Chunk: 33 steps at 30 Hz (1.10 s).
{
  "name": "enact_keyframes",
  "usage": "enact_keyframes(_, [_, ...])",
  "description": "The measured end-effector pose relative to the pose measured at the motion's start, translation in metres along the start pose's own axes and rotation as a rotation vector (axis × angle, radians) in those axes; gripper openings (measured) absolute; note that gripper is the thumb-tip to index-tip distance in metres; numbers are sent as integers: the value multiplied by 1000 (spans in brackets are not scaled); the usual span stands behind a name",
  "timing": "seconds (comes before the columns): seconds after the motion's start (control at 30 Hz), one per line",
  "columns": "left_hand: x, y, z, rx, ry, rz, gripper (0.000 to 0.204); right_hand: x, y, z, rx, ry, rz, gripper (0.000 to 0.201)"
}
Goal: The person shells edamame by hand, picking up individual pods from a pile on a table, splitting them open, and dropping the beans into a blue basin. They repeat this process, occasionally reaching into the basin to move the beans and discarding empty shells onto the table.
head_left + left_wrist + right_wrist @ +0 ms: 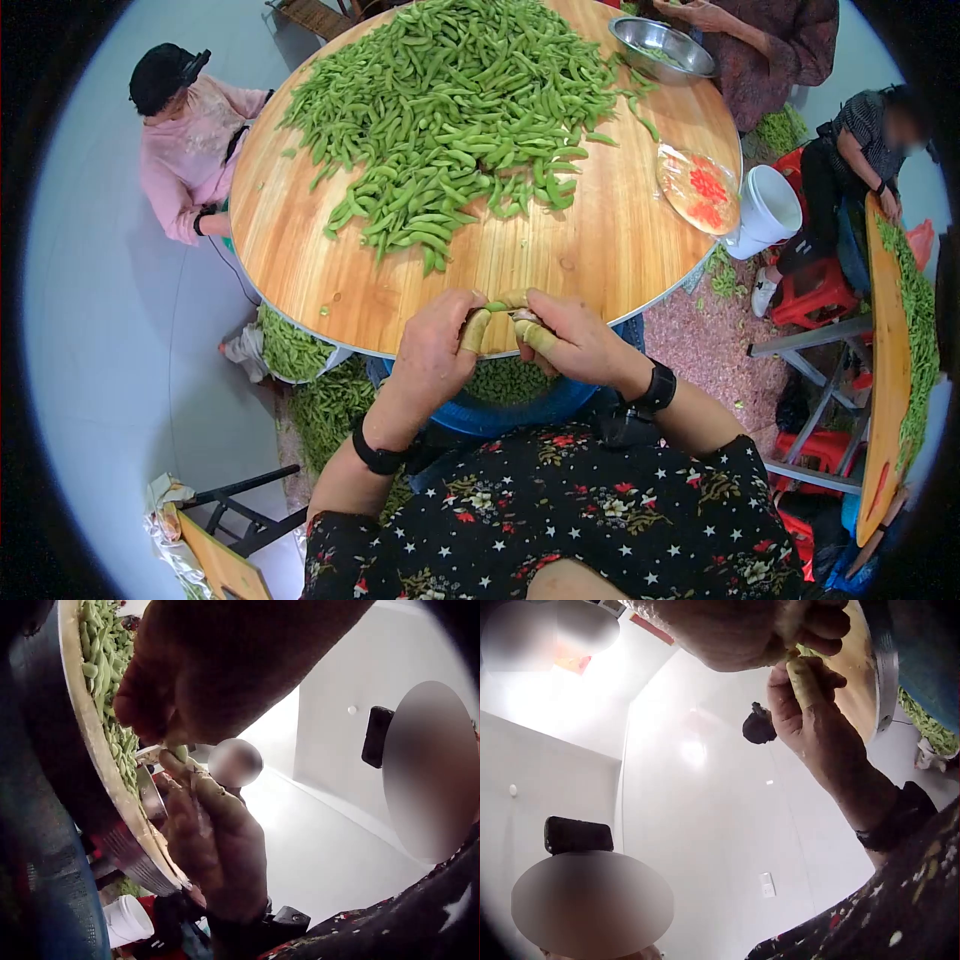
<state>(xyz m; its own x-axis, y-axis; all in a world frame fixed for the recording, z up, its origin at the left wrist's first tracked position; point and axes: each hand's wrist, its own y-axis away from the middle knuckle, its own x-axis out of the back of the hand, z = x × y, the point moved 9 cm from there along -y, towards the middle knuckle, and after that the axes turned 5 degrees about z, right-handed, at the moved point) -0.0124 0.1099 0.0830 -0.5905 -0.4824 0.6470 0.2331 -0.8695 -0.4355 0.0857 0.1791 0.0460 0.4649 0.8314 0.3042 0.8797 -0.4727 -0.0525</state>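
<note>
Both hands meet at the near edge of the round wooden table, above a blue basin of green beans. The left hand pinches one end of a green pod; the right hand pinches its other end. Yellowish wraps cover the thumbs and some fingers. In the left wrist view a bit of the pod shows between the fingertips. A large heap of pods lies farther back on the table.
A metal bowl, a plastic-covered plate with red pieces and white buckets stand right. People sit left, at the back right and far right. A sack of pods is left below the table; red stools stand right.
</note>
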Motion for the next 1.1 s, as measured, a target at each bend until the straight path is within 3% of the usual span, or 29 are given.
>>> enact_keyframes(0.07, [1,1,5,5,-19,-18,13,5,1,-15,216,211,123,13])
enact_keyframes(0.17, [2,5,12,-15,-9,-53,12,0,9,-17,352,413,153,13])
enact_keyframes(0.3, [2,11,16,-90,90,-34,10,6,7,-36,326,476,96,10])
enact_keyframes(0.37, [2,11,19,-116,88,-63,11,-10,10,1,-388,-228,-326,12])
enact_keyframes(0.4, [0,11,22,-141,86,-91,11,-10,10,5,-390,-229,-327,12])
enact_keyframes(0.47, [-1,14,24,-202,44,-59,10,-22,13,11,-498,-668,-391,13])
enact_keyframes(0.6, [0,19,33,-297,-142,20,11,-29,15,17,-527,-699,-349,17])
enact_keyframes(0.67, [2,19,35,-250,-177,73,12,-20,12,13,-431,-433,-159,16])
enact_keyframes(0.7, [6,18,34,-202,-211,127,14,-21,6,15,-184,-502,-50,11])
enact_keyframes(0.73, [2,20,35,-201,-215,130,14,-28,5,20,-181,-502,-53,11])
enact_keyframes(0.8, [9,23,29,-115,-128,276,18,-10,1,0,87,-355,175,9])
enact_keyframes(0.83, [9,23,31,-118,-130,281,18,-9,1,-8,92,-353,174,9])
enact_keyframes(0.9, [14,27,36,-113,-101,315,19,-28,10,7,-392,-819,55,11])
enact_keyframes(0.93, [18,30,37,-113,-104,317,19,-29,9,12,-390,-818,52,11])
enact_keyframes(1.0, [13,36,41,-150,-183,150,28,-25,2,10,-126,-415,-10,7])
enact_keyframes(1.03, [17,38,44,-151,-187,151,28,-26,1,13,-122,-417,-12,7])
enact_keyframes(1.1, [15,43,52,-175,-219,36,27,-24,3,-15,274,145,60,6])
